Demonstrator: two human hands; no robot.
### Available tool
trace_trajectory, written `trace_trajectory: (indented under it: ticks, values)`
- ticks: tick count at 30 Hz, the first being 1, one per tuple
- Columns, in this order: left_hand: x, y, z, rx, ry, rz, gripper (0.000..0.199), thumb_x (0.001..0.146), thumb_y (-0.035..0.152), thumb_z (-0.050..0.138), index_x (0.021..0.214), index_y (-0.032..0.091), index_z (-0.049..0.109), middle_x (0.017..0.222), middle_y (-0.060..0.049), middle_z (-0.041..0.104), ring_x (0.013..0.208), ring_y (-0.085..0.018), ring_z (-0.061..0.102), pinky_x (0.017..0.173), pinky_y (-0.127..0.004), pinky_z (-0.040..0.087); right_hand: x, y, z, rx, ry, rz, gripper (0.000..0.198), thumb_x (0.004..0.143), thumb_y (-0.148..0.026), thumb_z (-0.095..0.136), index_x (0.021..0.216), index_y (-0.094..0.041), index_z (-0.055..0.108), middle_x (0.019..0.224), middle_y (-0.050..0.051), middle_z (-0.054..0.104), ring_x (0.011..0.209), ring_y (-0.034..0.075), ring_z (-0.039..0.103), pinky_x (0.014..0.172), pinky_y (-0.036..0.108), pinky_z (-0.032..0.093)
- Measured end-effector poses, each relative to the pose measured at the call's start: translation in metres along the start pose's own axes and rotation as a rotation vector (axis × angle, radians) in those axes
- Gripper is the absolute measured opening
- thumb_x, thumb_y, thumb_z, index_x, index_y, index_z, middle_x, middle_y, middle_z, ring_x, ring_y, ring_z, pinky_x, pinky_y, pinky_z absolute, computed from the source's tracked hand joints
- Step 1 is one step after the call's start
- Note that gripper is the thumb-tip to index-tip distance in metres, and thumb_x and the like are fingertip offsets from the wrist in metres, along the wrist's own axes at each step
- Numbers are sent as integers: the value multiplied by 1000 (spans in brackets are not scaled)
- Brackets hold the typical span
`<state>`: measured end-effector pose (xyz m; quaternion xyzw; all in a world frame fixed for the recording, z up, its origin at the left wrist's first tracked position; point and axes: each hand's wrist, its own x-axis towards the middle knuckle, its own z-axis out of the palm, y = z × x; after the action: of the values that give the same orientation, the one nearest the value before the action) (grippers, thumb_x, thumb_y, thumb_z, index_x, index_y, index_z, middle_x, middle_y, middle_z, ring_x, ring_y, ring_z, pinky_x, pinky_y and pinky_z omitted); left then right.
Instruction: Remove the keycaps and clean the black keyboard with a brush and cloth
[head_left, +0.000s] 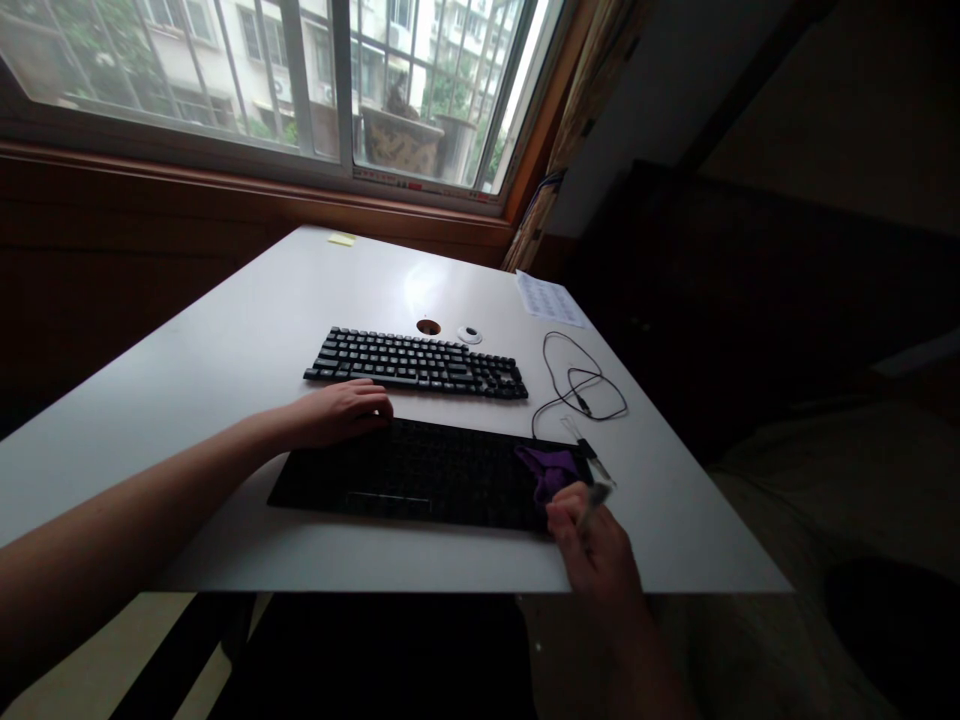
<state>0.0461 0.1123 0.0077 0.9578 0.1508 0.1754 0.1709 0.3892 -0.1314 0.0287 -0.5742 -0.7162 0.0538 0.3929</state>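
My left hand (pixel 341 412) rests flat on the white desk (pixel 247 340), fingers on the upper left edge of a flat black keyboard-like slab (pixel 420 475), just below a black mechanical keyboard (pixel 416 362). My right hand (pixel 592 540) is at the slab's right end, near the desk's front edge. Its fingers are closed around a thin clear tool (pixel 596 495) and touch a crumpled purple cloth (pixel 551 470) lying on the slab.
A black cable (pixel 581 385) lies looped to the right of the keyboards. A small white disc (pixel 470 334) and a round desk hole (pixel 428 326) sit behind the keyboard. A printed sheet (pixel 549 298) lies at the far right, a yellow note (pixel 340 239) near the window.
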Motion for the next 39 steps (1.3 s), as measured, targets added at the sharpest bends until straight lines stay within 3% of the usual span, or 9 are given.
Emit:
trace_trajectory:
  ticks: [6, 19, 27, 31, 39]
  values:
    - [0, 0, 0, 0, 6, -7, 16, 104, 31, 51, 104, 20, 64, 99, -6, 66, 95, -20, 58, 86, -30, 45, -5, 3, 0, -39, -264, -5, 21, 97, -12, 50, 105, -23, 66, 93, 3, 60, 84, 16, 64, 76, 26, 51]
    - [1, 1, 0, 13, -7, -10, 17, 104, 30, 50, 104, 20, 63, 99, -6, 66, 96, -21, 57, 87, -31, 45, 3, -4, 8, -247, -447, 33, 21, 89, -5, 57, 93, -22, 68, 94, 3, 64, 82, 17, 66, 77, 29, 52]
    - [1, 1, 0, 22, -17, -10, 17, 104, 30, 49, 104, 20, 62, 100, -6, 65, 97, -21, 56, 88, -32, 45, 7, 1, 10, -179, -434, 95, 11, 90, -12, 59, 84, -20, 63, 89, 2, 60, 75, 15, 64, 70, 26, 51]
    - [0, 2, -1, 6, -10, -8, 19, 104, 31, 49, 104, 20, 64, 99, -6, 66, 96, -21, 57, 87, -32, 45, 4, 7, 5, -106, -375, 114, 10, 91, -14, 58, 85, -21, 64, 88, 2, 59, 75, 14, 63, 69, 25, 51]
    - [1, 0, 0, -6, 15, 14, 20, 104, 32, 49, 103, 20, 65, 98, -6, 66, 94, -21, 58, 85, -32, 46, 3, 8, 5, -109, -400, 85, 10, 92, -16, 60, 88, -21, 67, 87, 2, 61, 77, 15, 64, 69, 26, 52]
